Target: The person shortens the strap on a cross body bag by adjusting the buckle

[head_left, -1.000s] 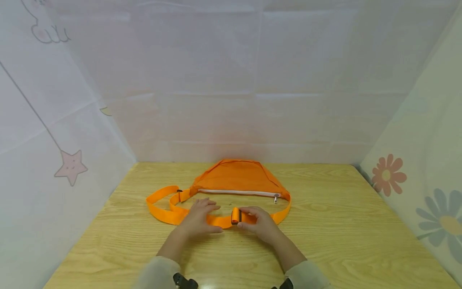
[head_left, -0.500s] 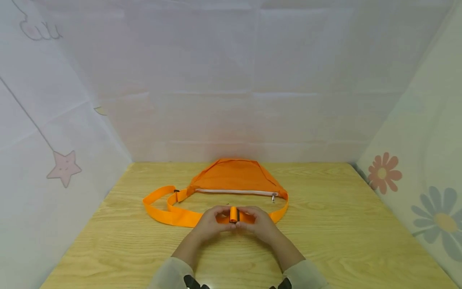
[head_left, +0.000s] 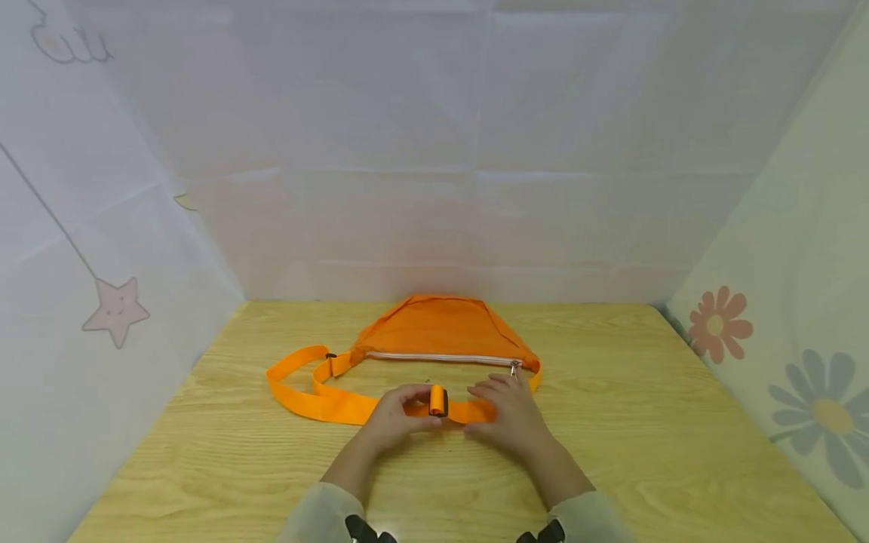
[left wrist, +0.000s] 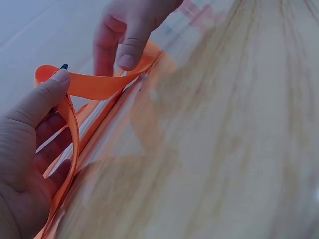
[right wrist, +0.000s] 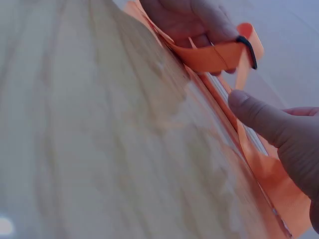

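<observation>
An orange waist bag (head_left: 441, 328) lies flat on the table, its zipper (head_left: 441, 358) facing me and its strap (head_left: 333, 408) looped toward me. My left hand (head_left: 394, 416) pinches the strap beside a black slider buckle (right wrist: 247, 51), from which a short loop of webbing (head_left: 437, 400) stands up. In the left wrist view the thumb tip covers much of that buckle. My right hand (head_left: 512, 415) hovers around the strap to the right, thumb and fingers parted and not gripping. Some of its fingers are hidden in the right wrist view.
A second black slider (head_left: 331, 356) sits on the strap near the bag's left end. The metal zipper pull (head_left: 514, 367) is just beyond the right fingertips. The wooden table (head_left: 645, 437) meets a pale cloth wall (head_left: 441, 151) behind, with printed cloth at both sides.
My left hand moved right to the buckle and took hold of the strap beside it. My right hand, which pinched the strap at the buckle, let go and shifted right.
</observation>
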`<state>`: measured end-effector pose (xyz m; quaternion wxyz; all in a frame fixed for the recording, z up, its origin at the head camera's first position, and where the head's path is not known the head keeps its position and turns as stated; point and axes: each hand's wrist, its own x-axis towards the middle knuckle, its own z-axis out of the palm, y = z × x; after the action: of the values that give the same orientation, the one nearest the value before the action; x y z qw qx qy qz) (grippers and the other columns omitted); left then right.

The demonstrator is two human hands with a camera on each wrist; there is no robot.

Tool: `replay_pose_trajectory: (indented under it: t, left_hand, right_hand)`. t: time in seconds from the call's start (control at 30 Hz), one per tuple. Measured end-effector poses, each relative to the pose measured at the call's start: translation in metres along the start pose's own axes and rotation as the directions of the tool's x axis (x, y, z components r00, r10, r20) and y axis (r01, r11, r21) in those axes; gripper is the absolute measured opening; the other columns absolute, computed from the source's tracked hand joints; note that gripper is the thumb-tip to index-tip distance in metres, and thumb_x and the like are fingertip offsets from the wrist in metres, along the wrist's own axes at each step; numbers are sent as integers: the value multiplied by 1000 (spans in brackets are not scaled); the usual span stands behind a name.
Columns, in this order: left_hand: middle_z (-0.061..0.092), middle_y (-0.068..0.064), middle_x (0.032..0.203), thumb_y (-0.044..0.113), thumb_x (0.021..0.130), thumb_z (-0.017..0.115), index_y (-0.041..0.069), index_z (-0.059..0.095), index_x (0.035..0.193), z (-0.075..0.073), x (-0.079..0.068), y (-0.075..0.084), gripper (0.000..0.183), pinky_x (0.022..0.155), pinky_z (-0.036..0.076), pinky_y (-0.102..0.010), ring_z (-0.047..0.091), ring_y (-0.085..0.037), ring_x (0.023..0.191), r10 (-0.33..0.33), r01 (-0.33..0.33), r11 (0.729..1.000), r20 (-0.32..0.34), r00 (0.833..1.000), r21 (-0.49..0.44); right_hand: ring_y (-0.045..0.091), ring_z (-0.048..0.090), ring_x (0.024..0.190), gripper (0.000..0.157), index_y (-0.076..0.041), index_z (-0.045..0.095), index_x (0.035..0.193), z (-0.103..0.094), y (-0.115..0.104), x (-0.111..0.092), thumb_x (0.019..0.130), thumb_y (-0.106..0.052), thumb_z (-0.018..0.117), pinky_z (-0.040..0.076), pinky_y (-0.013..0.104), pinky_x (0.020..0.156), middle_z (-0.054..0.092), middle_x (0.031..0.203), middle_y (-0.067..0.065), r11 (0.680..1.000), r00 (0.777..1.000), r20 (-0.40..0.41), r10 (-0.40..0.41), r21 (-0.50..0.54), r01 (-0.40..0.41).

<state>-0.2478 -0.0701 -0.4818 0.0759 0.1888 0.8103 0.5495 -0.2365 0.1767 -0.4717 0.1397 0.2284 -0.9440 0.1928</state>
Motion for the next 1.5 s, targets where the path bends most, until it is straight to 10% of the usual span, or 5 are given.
replay_pose_trajectory:
  t: [0.97, 1.5]
  left_hand:
    - [67, -6, 124, 30, 81, 81, 11, 62, 130, 5, -3, 0, 56, 104, 44, -47, 60, -24, 113, -44, 44, 997, 1, 999, -69]
    - [67, -5, 122, 30, 80, 81, 13, 63, 129, 3, -4, -2, 55, 103, 45, -44, 60, -22, 112, -38, 38, 996, 1, 999, -79]
  right_hand:
    - [31, 51, 114, 54, -16, 70, 121, 8, 23, -2, 77, -45, 80, 15, 69, 113, 65, 114, 5, 990, 990, 138, -24, 141, 5]
    - [25, 51, 109, 44, -21, 73, 115, 14, 18, 3, 81, -49, 75, 39, 55, 99, 63, 112, 0, 982, 986, 159, -47, 187, 16]
